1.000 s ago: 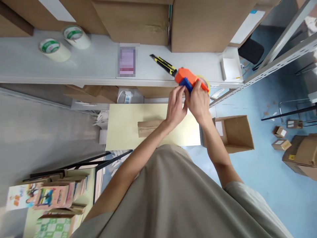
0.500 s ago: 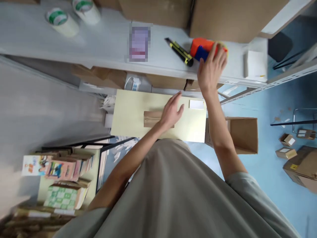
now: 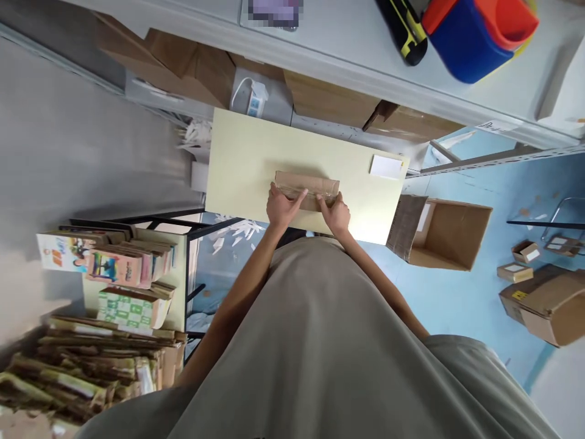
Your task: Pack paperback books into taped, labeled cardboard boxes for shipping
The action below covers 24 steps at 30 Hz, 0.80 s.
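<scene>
A brown cardboard package (image 3: 305, 182) is held over the pale yellow tabletop (image 3: 242, 152), close to my body. My left hand (image 3: 281, 206) grips its left end, thumb on the near face and fingers curled round the edge. At its right end my right hand (image 3: 336, 214) grips it the same way. Clear tape seems to run along the package's length. To the right on the same tabletop lies a small white stack of labels or paper (image 3: 386, 166).
On the grey shelf (image 3: 338, 67) ahead sit a box cutter (image 3: 404, 30) and a red and blue tape dispenser (image 3: 475, 39). An open carton (image 3: 452, 235) stands right of the table. Books (image 3: 119, 265) and flattened cardboard (image 3: 91, 366) are at left.
My right hand has left the tape dispenser on the shelf and come down to the package. Both hands now hold the package, which is raised and tilted. The view has shifted down.
</scene>
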{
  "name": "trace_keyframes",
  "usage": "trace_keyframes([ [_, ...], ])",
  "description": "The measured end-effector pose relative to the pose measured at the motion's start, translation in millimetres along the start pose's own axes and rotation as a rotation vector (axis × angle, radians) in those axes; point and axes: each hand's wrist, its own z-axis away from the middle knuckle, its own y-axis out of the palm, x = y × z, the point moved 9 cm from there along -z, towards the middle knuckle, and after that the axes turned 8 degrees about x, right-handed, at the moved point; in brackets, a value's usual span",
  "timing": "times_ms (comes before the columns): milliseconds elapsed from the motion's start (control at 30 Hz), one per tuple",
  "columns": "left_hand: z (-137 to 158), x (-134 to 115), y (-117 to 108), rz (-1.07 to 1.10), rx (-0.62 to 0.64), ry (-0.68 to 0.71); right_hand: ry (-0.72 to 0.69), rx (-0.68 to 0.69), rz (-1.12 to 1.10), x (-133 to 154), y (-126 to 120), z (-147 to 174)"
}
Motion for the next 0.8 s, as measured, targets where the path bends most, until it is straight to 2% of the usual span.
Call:
trace_keyframes([
  [67, 0, 1, -2, -0.018, -0.039, -0.005, -0.02, -0.006, 0.042, -1, 2, -2],
  [133, -3, 4, -7, -0.054, -0.022, -0.006, -0.063, -0.014, 0.026, -4, 6, -4],
  [267, -12, 13, -21, -0.083, 0.102, 0.007, -0.122, -0.02, -0.059, -12, 9, -8],
  [433, -19, 15, -27, 0.039, 0.252, 0.081, -0.152, 0.005, -0.078, -17, 5, 2],
  [533, -17, 4, -23, 0.134, 0.303, 0.194, -0.13, -0.093, -0.051, -26, -8, 13],
  [633, -17, -3, -15, 0.151, 0.3, 0.244, -0.085, -0.197, -0.106, -44, -16, 20],
  [800, -17, 7, 15, 0.159, 0.385, 0.201, -0.039, -0.18, -0.311, -73, 1, 16],
])
